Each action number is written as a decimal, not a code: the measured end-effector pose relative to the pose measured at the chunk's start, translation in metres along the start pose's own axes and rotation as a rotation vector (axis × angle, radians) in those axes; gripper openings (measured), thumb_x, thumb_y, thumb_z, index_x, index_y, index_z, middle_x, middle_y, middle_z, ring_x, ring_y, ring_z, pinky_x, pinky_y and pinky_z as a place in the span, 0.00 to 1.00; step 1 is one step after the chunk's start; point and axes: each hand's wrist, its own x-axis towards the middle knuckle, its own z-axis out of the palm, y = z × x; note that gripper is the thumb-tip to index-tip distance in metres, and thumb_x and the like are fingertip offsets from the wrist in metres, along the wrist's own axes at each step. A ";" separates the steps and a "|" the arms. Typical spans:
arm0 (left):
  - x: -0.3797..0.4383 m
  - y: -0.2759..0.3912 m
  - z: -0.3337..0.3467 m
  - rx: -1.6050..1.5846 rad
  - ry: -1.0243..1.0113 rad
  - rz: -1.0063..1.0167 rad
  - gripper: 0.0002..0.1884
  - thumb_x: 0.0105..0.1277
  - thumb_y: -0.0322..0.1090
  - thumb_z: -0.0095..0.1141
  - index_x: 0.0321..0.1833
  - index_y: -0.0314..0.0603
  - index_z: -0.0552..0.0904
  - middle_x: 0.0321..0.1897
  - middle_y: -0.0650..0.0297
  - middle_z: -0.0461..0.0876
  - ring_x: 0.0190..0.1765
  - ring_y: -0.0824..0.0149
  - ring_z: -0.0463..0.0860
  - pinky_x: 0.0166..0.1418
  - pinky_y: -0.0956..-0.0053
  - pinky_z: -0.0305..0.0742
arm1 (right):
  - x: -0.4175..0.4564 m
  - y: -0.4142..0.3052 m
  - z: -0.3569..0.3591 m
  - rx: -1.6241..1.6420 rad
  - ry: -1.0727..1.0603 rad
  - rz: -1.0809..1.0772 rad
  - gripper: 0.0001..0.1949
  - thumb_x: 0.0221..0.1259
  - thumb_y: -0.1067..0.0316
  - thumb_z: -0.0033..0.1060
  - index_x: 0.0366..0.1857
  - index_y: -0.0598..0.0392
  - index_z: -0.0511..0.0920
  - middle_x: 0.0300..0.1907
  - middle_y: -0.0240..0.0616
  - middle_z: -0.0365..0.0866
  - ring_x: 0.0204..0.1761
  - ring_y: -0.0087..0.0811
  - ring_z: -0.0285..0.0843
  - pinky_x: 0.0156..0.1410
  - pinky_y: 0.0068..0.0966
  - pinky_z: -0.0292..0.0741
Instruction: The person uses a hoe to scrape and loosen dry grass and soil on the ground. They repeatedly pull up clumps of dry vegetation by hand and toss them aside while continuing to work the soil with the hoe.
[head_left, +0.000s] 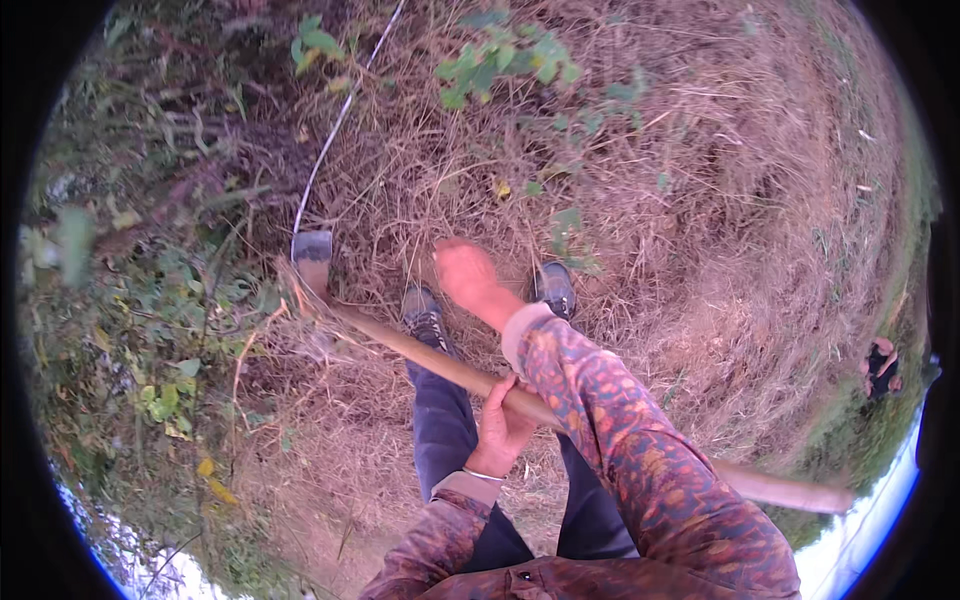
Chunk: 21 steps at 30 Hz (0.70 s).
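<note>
My left hand (501, 426) grips the middle of a hoe's wooden handle (420, 356), just in front of my thighs. The hoe's metal blade (312, 251) is beyond my left shoe, against dry roots and stems at the edge of the greenery. My right arm crosses over the handle and hides part of it. Beyond the handle, my right hand (469, 274) reaches above the ground between my shoes, its fingers curled and blurred. Whether anything is inside it cannot be seen. The handle's rear end (787, 489) sticks out past my right sleeve.
A thin white hose or cable (330, 135) runs from the top edge down to the blade. Leafy plants (165, 390) crowd the left side. Dry cut grass (720, 225) covers the ground, with a green vine (502, 64) ahead. Another person (881, 367) is at the far right.
</note>
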 end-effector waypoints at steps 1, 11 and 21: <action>0.011 0.007 0.007 -0.015 -0.038 -0.030 0.06 0.62 0.34 0.58 0.39 0.45 0.78 0.33 0.66 0.82 0.40 0.68 0.81 0.48 0.68 0.76 | 0.017 -0.005 0.014 -0.067 -0.015 -0.095 0.11 0.55 0.69 0.51 0.40 0.59 0.80 0.39 0.51 0.83 0.48 0.47 0.80 0.54 0.38 0.77; 0.018 0.024 0.034 -0.142 -0.009 -0.144 0.04 0.64 0.31 0.59 0.36 0.41 0.77 0.33 0.65 0.78 0.43 0.65 0.80 0.60 0.62 0.73 | 0.181 0.091 0.031 -1.189 0.252 -0.128 0.36 0.58 0.59 0.55 0.70 0.57 0.55 0.73 0.45 0.53 0.74 0.46 0.50 0.74 0.43 0.53; 0.012 0.036 0.033 -0.176 0.008 -0.200 0.05 0.63 0.32 0.59 0.34 0.39 0.77 0.32 0.63 0.78 0.43 0.62 0.79 0.63 0.58 0.71 | 0.189 0.129 -0.003 -0.929 -0.309 -0.027 0.19 0.53 0.56 0.64 0.45 0.55 0.80 0.42 0.47 0.85 0.46 0.44 0.84 0.51 0.38 0.80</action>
